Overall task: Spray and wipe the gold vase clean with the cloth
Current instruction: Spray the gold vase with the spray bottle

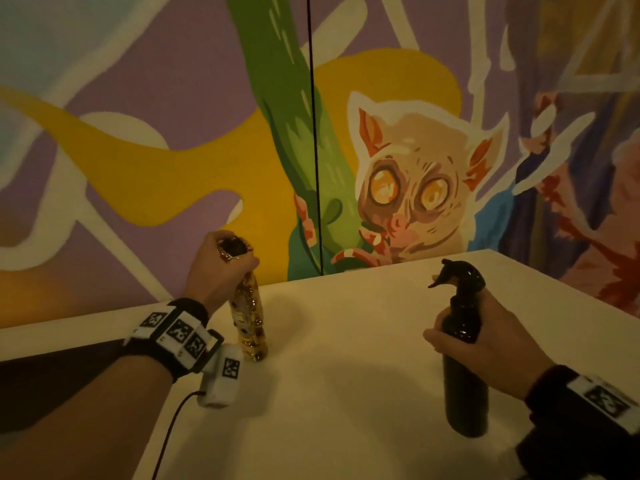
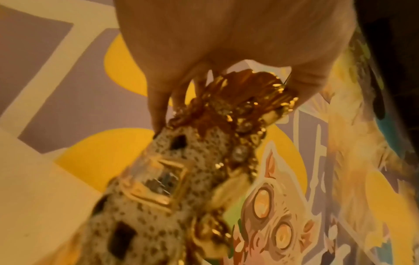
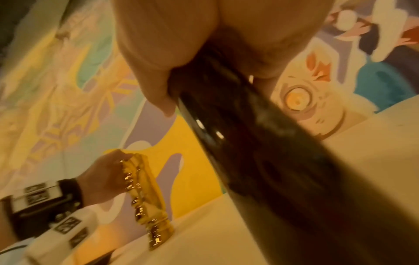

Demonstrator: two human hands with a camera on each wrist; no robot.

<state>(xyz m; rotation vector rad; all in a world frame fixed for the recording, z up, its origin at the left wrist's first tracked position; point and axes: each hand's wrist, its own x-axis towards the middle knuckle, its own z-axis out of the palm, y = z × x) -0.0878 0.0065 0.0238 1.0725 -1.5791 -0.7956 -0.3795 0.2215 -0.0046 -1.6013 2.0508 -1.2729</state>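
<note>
Two hands, two objects, so pretty simple. Left hand (image 1: 221, 268) has its fingers (image 2: 158, 100) curled over the flared rim of the gold vase (image 1: 247, 323), gripping it from above. Right hand (image 1: 491, 348) is wrapped around the upper body of one black spray bottle (image 1: 464, 368), nozzle pointing left toward the vase. Both stand on the white table (image 1: 346, 341), well apart, vase at the left near the back edge.

Vase is tall and narrow, glossy gold with bumpy raised ornament. The left wrist view shows what the head view doesn't: a speckled, beaded-looking surface with a raised gold square frame and dark patches. The right wrist view is blurry, but it catches the bottle's smooth shiny side and the vase's knobbly edge (image 3: 145, 206).

Behind it all, a painted mural wall (image 1: 412, 188) with a big-eyed creature. Can't spot a cloth in any view.
</note>
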